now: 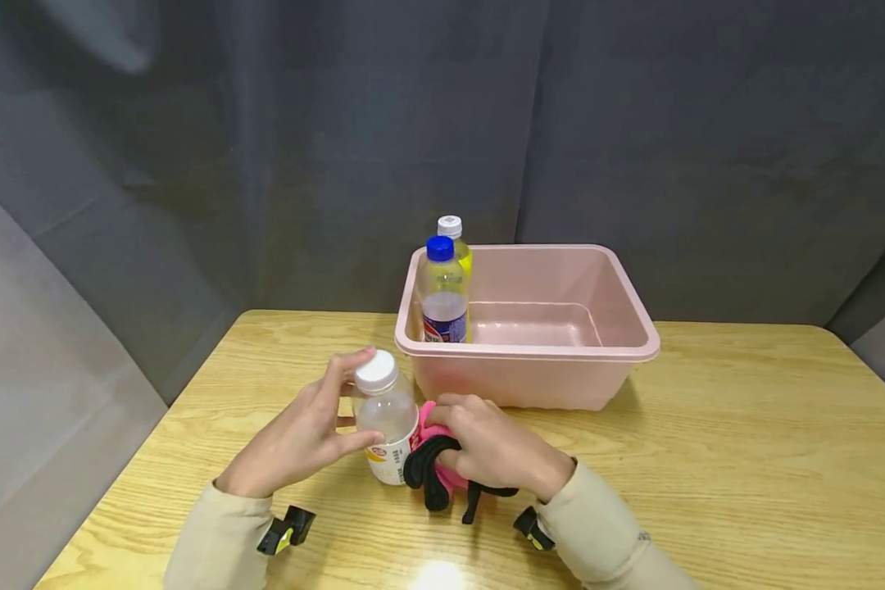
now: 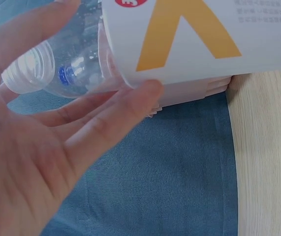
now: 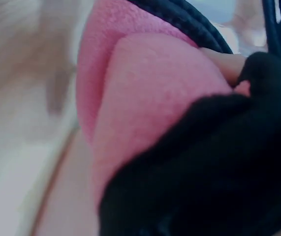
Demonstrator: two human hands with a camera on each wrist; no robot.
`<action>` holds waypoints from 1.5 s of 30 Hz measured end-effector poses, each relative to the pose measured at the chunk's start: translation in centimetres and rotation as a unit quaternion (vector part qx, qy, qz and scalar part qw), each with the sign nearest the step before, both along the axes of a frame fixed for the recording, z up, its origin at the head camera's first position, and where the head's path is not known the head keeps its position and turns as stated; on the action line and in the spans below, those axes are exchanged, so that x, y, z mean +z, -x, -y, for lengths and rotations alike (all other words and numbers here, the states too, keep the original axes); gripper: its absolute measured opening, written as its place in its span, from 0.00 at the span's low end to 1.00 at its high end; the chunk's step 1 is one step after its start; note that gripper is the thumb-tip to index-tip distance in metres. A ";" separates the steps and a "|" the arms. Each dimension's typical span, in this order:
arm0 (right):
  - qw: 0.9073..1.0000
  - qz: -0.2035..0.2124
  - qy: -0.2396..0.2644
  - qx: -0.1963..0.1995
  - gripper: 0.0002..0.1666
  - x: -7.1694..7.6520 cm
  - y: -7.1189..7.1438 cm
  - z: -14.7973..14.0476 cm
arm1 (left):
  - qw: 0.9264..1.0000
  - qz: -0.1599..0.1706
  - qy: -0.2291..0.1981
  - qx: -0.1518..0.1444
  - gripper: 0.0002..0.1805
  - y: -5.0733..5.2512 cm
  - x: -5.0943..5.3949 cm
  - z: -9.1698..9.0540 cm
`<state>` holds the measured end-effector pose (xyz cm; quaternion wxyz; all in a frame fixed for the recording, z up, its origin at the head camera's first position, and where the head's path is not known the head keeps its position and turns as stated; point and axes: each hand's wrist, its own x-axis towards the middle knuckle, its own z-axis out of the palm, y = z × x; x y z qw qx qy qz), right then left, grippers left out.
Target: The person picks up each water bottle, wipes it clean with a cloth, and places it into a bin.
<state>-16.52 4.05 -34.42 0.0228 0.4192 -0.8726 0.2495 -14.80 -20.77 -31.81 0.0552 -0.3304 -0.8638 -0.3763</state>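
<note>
My left hand [image 1: 302,434] holds a clear plastic bottle [image 1: 387,410] with a white cap and a white, yellow and red label. One finger lies at the cap, and the thumb is against the label. In the left wrist view the bottle's label [image 2: 199,44] shows large, with other fingers behind the bottle. My right hand [image 1: 487,438] grips a bunched pink cloth item with black trim [image 1: 433,474], just right of the bottle. Soft pink fabric [image 3: 150,93] and black edging fill much of the right wrist view; its full shape is hidden.
A pink plastic basin [image 1: 524,377] stands behind the hands on the wooden table [image 1: 745,459]. At its left end stand a blue-capped bottle [image 1: 445,299] and a white-capped yellow bottle [image 1: 451,227]. A dark curtain [image 1: 383,147] hangs behind the table.
</note>
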 end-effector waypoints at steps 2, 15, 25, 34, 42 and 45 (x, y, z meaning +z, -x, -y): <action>0.999 -0.022 0.035 -0.002 0.11 0.7 -0.3 -0.2 | 1.000 -0.002 0.000 -0.002 0.44 0.1 0.0 0.0; 0.943 -0.157 0.292 0.015 0.24 3.1 -1.9 -0.2 | 1.000 -0.007 0.005 0.002 0.46 0.0 0.1 -0.1; 0.945 -0.160 0.285 0.018 0.24 3.3 -2.1 0.2 | 1.000 -0.007 0.012 0.011 0.45 -0.1 0.3 0.0; 0.968 -0.141 0.206 -0.006 0.21 3.1 -2.1 0.0 | 1.000 -0.004 0.009 0.013 0.44 -0.2 0.2 0.0; 0.988 -0.078 0.134 -0.018 0.14 1.7 -0.9 0.0 | 1.000 -0.018 0.006 0.003 0.44 0.0 0.2 0.1; 0.995 -0.049 0.084 -0.015 0.13 0.3 -0.3 0.2 | 1.000 -0.025 0.009 0.003 0.44 -0.1 0.1 0.1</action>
